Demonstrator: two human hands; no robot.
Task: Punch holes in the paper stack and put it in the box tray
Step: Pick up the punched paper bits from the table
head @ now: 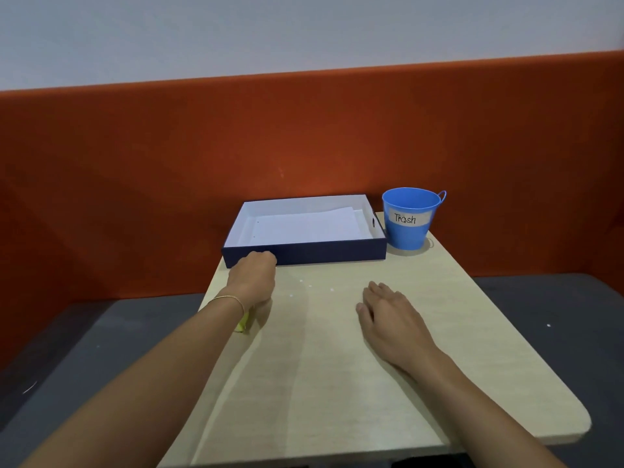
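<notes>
The dark blue box tray (324, 253) stands at the table's far edge, white inside. The white paper stack (304, 226) lies flat in it, with punched holes along its left edge. My left hand (253, 282) is curled just in front of the tray's left front corner, closed over a yellow-green hole punch (243, 323). Only the punch's near end shows, under my wrist. My right hand (388, 315) rests flat on the table, fingers spread, holding nothing.
A blue bucket labelled "Trash" (408, 228) stands right of the tray. Small white paper dots (310, 285) lie on the beige table (337, 383) between my hands. An orange partition (304, 136) rises behind the table. Dark floor lies on both sides.
</notes>
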